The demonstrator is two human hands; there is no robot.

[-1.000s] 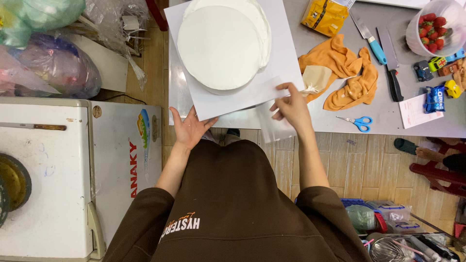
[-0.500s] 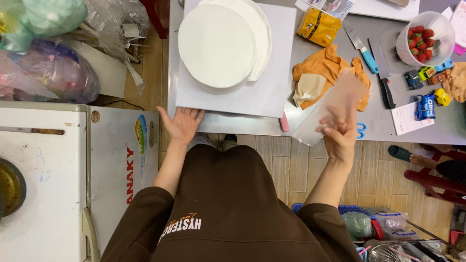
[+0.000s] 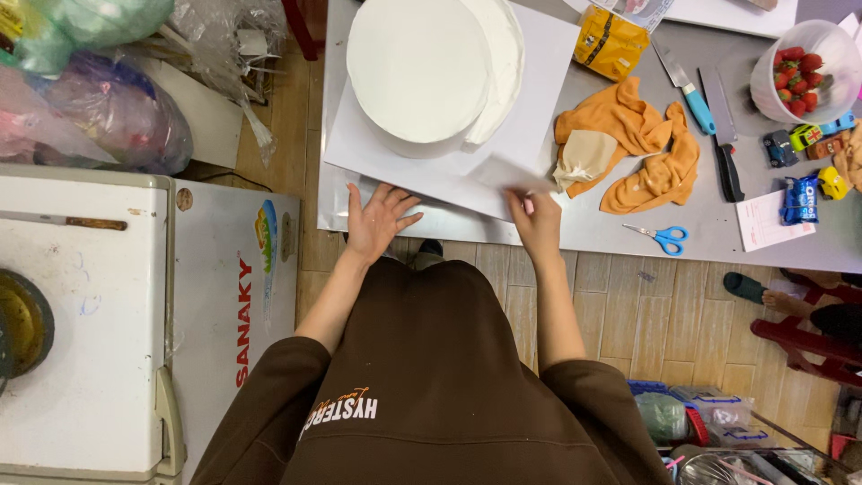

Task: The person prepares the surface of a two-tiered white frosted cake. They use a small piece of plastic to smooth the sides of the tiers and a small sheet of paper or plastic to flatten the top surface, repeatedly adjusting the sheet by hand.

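A round white frosted cake sits on a white square board on the steel table. My left hand lies flat, fingers spread, on the board's near edge and holds nothing. My right hand is at the board's near right corner. It pinches a translucent plastic sheet that lies over that corner, and something small and pink shows between its fingers.
Right of the board lie an orange cloth, blue scissors, two knives, a yellow packet and a tub of strawberries. A white chest freezer stands at my left. Another person's foot is at the right.
My right hand swung out to the right over the orange cloth with the plastic sheet, then came back left to the board's corner. My left hand stayed at the board's edge.
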